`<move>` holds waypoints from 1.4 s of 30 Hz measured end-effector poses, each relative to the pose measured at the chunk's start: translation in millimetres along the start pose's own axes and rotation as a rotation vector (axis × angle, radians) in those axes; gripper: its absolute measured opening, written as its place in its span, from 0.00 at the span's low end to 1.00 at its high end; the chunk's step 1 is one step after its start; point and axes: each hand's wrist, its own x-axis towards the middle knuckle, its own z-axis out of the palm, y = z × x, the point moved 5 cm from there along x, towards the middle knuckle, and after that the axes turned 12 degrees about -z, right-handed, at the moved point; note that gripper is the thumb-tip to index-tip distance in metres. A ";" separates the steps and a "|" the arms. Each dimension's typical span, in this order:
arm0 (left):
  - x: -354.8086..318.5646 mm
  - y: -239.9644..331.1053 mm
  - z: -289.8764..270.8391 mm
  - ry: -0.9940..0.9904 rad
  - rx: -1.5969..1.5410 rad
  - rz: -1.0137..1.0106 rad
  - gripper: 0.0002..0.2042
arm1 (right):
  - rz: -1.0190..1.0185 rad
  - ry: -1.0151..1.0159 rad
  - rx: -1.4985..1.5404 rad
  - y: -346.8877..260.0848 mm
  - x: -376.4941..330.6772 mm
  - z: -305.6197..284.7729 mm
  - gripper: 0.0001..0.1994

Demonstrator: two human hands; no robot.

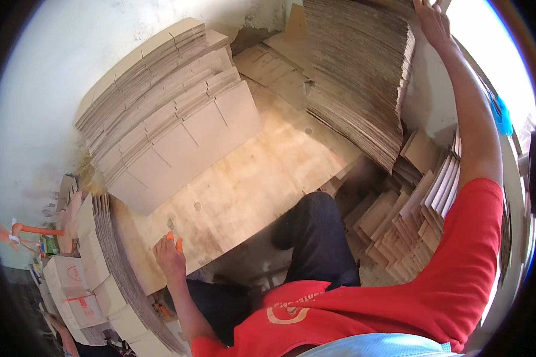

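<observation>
My right hand (430,21) grips the far tall brown flattened-cardboard stack (357,77); my left hand (170,253) pinches something small and orange (174,239), so next probably pull a sheet nearer.

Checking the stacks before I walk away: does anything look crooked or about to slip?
Yes. The tall cardboard stack under the right hand leans, its sheets fanned unevenly. The flat-box pile on the wooden table is stepped, not squared.
</observation>
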 end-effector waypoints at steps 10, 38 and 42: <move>-14.6 -7.7 -12.0 0.090 -0.046 -0.009 0.14 | 0.059 0.169 0.971 -10.9 -79.2 -125.6 0.31; -39.4 -16.3 -32.7 0.040 -0.130 -0.102 0.13 | 0.027 -0.449 0.812 -210.9 -233.1 67.4 0.39; -27.8 -8.5 -26.4 0.032 -0.150 -0.090 0.13 | 0.037 -0.366 0.738 -212.8 -226.8 54.4 0.32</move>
